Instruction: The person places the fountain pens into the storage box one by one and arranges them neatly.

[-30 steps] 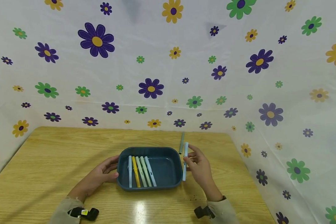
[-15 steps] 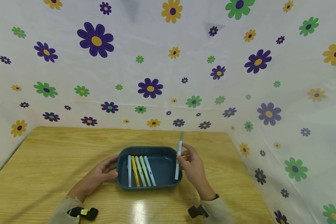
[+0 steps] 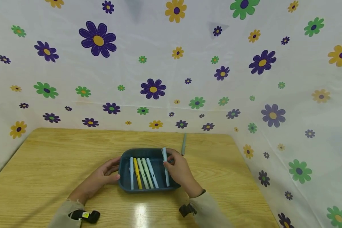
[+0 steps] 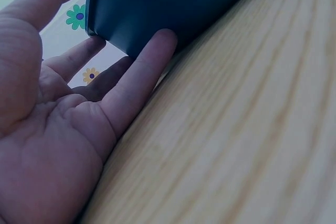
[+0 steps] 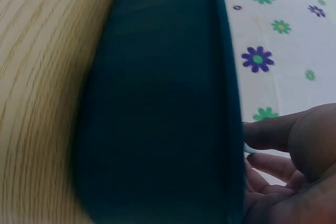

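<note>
My right hand (image 3: 181, 170) pinches a light blue pen (image 3: 167, 178) by its upper part, over the right half of a dark teal tray (image 3: 159, 190). In the right wrist view the tray's wall (image 5: 157, 98) hides most of that pen. My left hand (image 3: 102, 177) rests against the tray's left end; in the left wrist view its fingers (image 4: 139, 80) lie fairly straight on the outer wall (image 4: 173, 3). Inside the tray, on the left, several pens lie side by side: a light blue pen (image 3: 132, 173), a yellow pen (image 3: 138, 174), pale green pens (image 3: 142, 173) and another light blue pen (image 3: 152, 172).
A grey-green pen (image 3: 183, 145) lies on the wooden table (image 3: 74, 148) behind the tray's right corner. White flowered cloth (image 3: 125, 69) rises along the table's back and sides. Small dark specks that showed near the tray are hidden by the right arm.
My right hand has carried the light blue pen leftward, from outside the tray's right end, across the rim and over its interior. The left hand and tray have stayed put.
</note>
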### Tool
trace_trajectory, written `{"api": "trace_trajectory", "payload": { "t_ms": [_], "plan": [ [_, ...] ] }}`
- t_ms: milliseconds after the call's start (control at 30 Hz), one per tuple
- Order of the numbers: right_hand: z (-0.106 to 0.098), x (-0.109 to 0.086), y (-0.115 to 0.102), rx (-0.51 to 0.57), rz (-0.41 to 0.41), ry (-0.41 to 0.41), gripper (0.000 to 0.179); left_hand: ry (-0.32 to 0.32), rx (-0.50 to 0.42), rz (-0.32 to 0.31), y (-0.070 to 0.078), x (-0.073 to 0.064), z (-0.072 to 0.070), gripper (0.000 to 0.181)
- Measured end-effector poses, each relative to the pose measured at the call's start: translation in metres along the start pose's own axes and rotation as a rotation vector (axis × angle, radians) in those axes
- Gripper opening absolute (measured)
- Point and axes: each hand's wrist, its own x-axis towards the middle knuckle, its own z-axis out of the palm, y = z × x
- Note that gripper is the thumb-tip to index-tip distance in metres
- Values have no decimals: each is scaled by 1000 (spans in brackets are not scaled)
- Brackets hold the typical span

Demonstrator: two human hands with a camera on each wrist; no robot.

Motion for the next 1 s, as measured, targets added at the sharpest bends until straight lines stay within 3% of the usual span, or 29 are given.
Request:
{"api": "trace_trajectory", "payload": {
  "t_ms": [133, 300, 1000],
  "plan": [
    [13, 5, -2, -125, 2, -52, 48, 3, 2, -4, 1, 0, -1, 75],
    [23, 8, -4, -188, 8, -98, 46, -2, -11, -5, 1, 0, -1, 74],
    [40, 18, -5, -241, 91, -157, 26, -12, -27, 11, -2, 1, -2, 73]
  ]
}}
